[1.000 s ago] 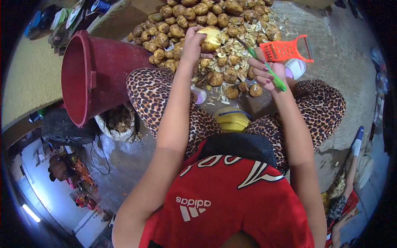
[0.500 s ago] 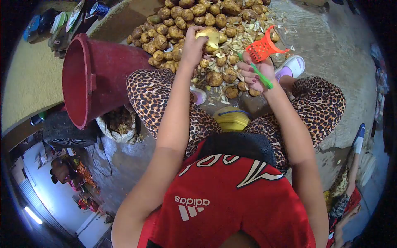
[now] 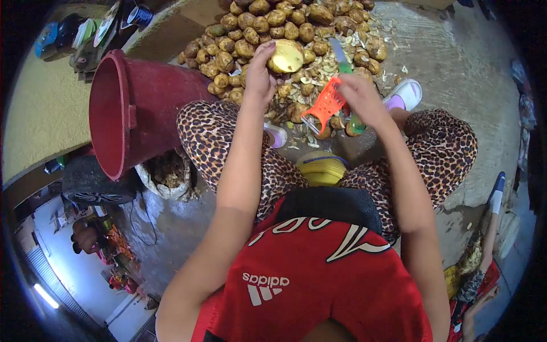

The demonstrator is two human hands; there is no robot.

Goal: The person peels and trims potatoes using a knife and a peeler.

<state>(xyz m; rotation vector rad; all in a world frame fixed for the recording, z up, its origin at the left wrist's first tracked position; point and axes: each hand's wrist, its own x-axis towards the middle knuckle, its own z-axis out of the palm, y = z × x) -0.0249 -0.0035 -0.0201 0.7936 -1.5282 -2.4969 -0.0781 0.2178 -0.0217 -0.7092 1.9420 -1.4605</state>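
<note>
My left hand (image 3: 262, 74) grips a large potato (image 3: 286, 56) by its left side, with pale bare flesh facing up and brown skin at its edge. In my right hand (image 3: 360, 98) are an orange peeler (image 3: 326, 106) and a green-handled knife (image 3: 339, 52). The peeler's blade end hangs down and to the left, and the knife's blade points away from me. My fingers and the peeler hide part of the knife's handle. Beneath both hands lie unpeeled potatoes (image 3: 276, 18) and scattered peelings (image 3: 329, 69).
A large dark red bucket (image 3: 156, 85) lies tipped at my left knee, with a white sack (image 3: 162, 185) of brownish scraps below it. Something yellow and rounded (image 3: 319, 168) sits between my legs. Another person (image 3: 88, 235) is far off at lower left.
My left hand has turned the potato, so more pale flesh faces up. My right hand has rotated: the peeler swung down and left, and the knife's blade now shows, pointing away.
</note>
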